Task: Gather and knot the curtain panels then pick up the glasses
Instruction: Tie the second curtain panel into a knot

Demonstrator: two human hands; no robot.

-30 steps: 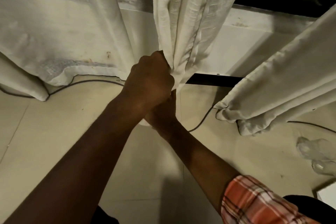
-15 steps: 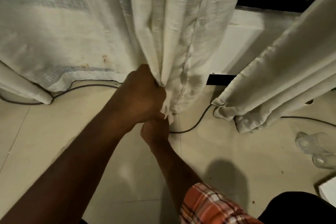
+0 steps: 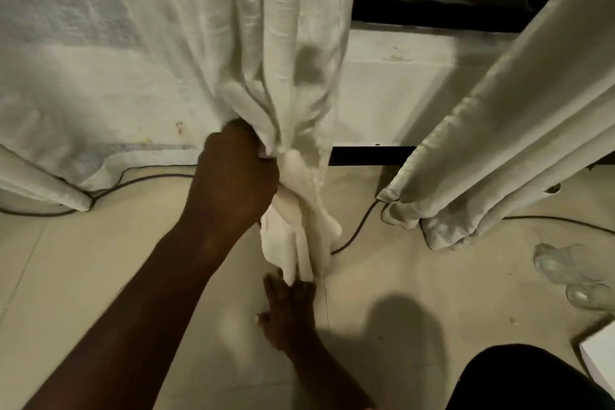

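Centrally: left hand (image 3: 233, 183) clamped round gathered curtain (image 3: 293, 76); right hand (image 3: 289, 306) below, at tail end, grip unclear, blurred. Glasses (image 3: 565, 276) on floor (image 3: 432, 260), right side.

My left forearm (image 3: 149, 293) reaches up from the lower left, bare, and my left hand (image 3: 234, 176) is a fist, knuckles toward me, fingers curled tight round the bunched curtain (image 3: 283, 76). My right hand (image 3: 289, 304) sits lower, well below the left, back toward me, fingers pointing up and touching the curtain's hanging end; it is blurred, so I cannot tell whether they pinch it
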